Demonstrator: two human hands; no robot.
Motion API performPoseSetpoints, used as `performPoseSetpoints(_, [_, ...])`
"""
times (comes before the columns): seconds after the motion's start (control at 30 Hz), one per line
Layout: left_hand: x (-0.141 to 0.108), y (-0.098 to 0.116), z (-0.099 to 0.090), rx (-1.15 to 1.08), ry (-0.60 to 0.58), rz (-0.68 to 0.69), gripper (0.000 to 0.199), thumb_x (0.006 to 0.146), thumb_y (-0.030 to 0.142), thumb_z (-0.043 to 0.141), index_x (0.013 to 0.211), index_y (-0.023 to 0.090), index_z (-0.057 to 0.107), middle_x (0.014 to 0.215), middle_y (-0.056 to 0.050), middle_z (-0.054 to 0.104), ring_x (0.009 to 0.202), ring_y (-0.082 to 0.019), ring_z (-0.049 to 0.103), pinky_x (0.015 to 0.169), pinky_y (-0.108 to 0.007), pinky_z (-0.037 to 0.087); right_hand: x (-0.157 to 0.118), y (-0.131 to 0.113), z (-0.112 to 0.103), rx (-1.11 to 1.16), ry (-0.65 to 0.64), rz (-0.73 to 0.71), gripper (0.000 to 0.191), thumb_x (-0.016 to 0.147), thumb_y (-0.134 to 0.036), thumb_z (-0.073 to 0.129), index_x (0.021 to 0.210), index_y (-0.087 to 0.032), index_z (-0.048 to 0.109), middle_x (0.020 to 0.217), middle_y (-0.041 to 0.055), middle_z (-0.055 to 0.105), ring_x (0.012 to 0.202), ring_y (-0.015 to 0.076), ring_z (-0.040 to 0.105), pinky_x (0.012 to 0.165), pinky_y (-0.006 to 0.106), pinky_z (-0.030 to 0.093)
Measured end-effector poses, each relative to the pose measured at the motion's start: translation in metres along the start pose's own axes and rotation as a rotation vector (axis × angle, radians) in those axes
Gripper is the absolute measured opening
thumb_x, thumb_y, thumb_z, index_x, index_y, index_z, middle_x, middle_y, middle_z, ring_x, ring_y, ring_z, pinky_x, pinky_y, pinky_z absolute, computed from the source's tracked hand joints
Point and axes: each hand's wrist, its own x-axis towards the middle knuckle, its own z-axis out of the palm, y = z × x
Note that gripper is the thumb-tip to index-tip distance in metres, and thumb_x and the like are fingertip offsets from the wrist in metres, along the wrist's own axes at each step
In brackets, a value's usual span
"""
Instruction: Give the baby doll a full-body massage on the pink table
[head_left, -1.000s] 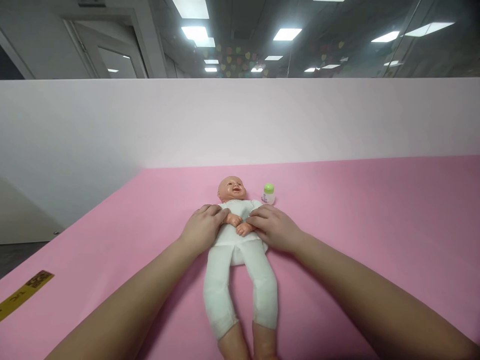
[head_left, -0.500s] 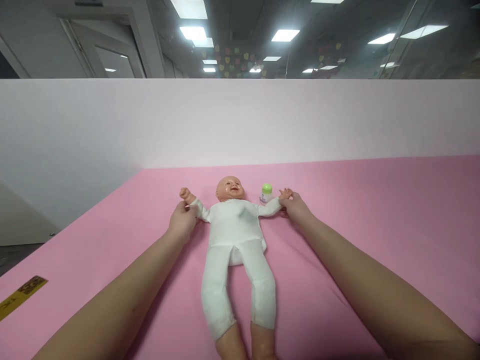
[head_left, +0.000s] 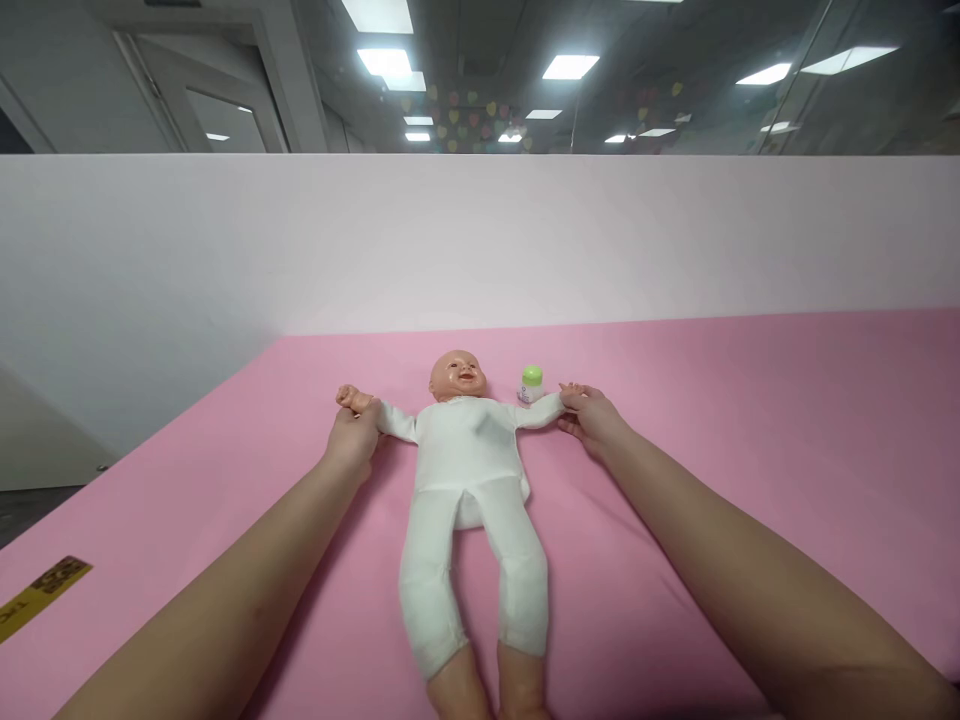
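Note:
A baby doll (head_left: 471, 450) with a white cloth body lies on its back on the pink table surface (head_left: 750, 470), head toward the back wall and feet toward me. My left hand (head_left: 352, 437) is closed around the doll's arm on the left, just below its plastic hand. On the other side, my right hand (head_left: 592, 418) grips the opposite arm near the wrist. Both doll arms are spread out sideways. Beyond the arm on the right stands a small jar (head_left: 532, 384) with a green lid, close to the doll's head.
A white wall or partition (head_left: 480, 240) rises behind the pink surface and continues along the left. Near the left front edge sticks a yellow label (head_left: 45, 597) with a dark printed code. Glass and ceiling lights show above the partition.
My left hand has moved outward to the left, drawing the doll's arm straighter and lower. My right hand shifts only slightly, and the doll's hand there sits a little lower.

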Motion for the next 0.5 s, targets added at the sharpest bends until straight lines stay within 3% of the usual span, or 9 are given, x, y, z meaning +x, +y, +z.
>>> performPoseSetpoints(0.13, [-0.025, 0.014, 0.003, 0.237, -0.092, 0.286, 0.043, 0.09, 0.042, 0.075, 0.128, 0.027, 0.06, 0.121, -0.009, 0.07, 0.103, -0.024, 0.071, 0.081, -0.033, 0.059, -0.014, -0.007, 0.009, 0.002, 0.008, -0.169, 0.065, 0.083, -0.024, 0.079, 0.14, -0.029, 0.047, 0.14, 0.01, 0.066, 0.102, 0.0228, 0.073, 0.082, 0.038, 0.067])
performPoseSetpoints(0.3, [-0.062, 0.029, 0.009, 0.623, -0.275, 0.598, 0.04, 0.089, 0.038, 0.074, 0.126, 0.027, 0.069, 0.121, -0.008, 0.073, 0.102, -0.028, 0.068, 0.086, -0.037, 0.054, -0.05, -0.011, 0.028, -0.283, -0.103, -0.545, 0.068, 0.087, -0.03, 0.076, 0.148, -0.029, 0.046, 0.14, 0.0105, 0.067, 0.109, 0.0247, 0.071, 0.087, 0.038, 0.062])
performPoseSetpoints(0.4, [-0.073, 0.032, 0.011, 0.871, -0.37, 0.777, 0.041, 0.096, 0.044, 0.066, 0.134, 0.03, 0.068, 0.127, -0.008, 0.071, 0.108, -0.03, 0.067, 0.089, -0.04, 0.053, -0.073, -0.01, 0.039, -0.582, -0.21, -0.762, 0.054, 0.09, -0.026, 0.074, 0.141, -0.028, 0.056, 0.131, 0.0086, 0.071, 0.106, 0.0263, 0.07, 0.088, 0.041, 0.058])
performPoseSetpoints(0.5, [-0.075, 0.033, 0.011, 0.973, -0.436, 0.878, 0.041, 0.101, 0.045, 0.059, 0.138, 0.033, 0.068, 0.132, -0.008, 0.071, 0.117, -0.031, 0.066, 0.096, -0.042, 0.053, -0.086, -0.01, 0.046, -0.854, -0.361, -0.976, 0.031, 0.092, -0.017, 0.069, 0.121, -0.026, 0.068, 0.116, 0.0063, 0.075, 0.105, 0.0279, 0.068, 0.093, 0.044, 0.054])
